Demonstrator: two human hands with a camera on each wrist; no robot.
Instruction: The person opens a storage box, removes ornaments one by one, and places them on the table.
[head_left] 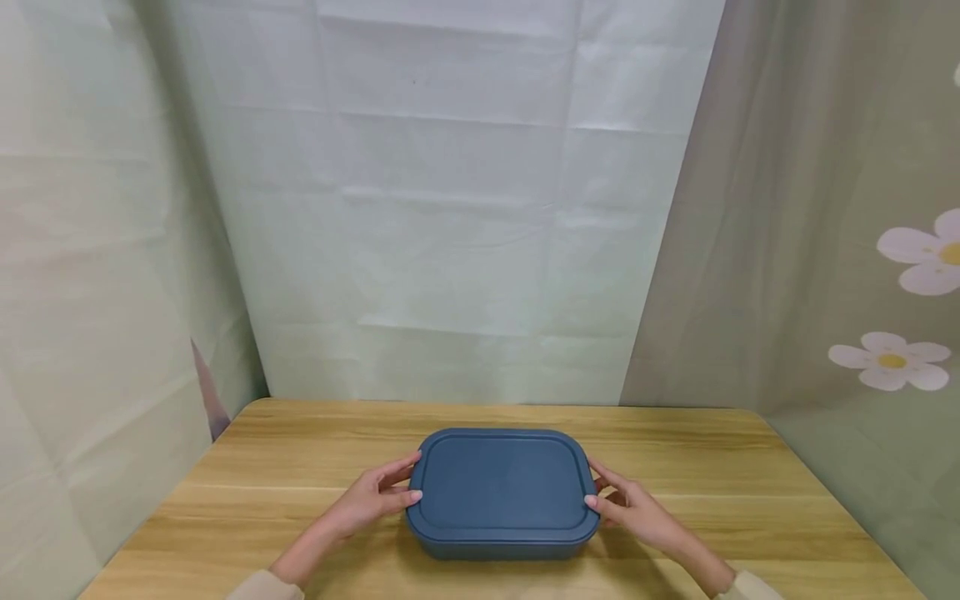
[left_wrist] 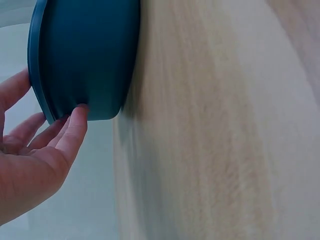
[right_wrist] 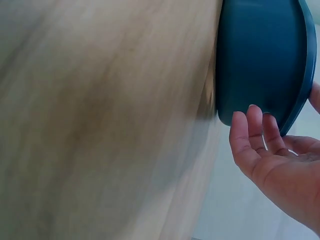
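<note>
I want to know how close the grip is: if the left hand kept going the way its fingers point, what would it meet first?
The blue lidded container: the left hand already has fingertips at its left end.

A blue lidded container [head_left: 501, 492] is sitting low in the middle of the frame, with the left hand [head_left: 371, 498] and right hand [head_left: 633, 510] flanking its short ends. Bare wooden table [head_left: 300, 450] is lying open left, right and behind it, until the hanging cloth backdrop [head_left: 450, 250] is closing off the far edge.
</note>
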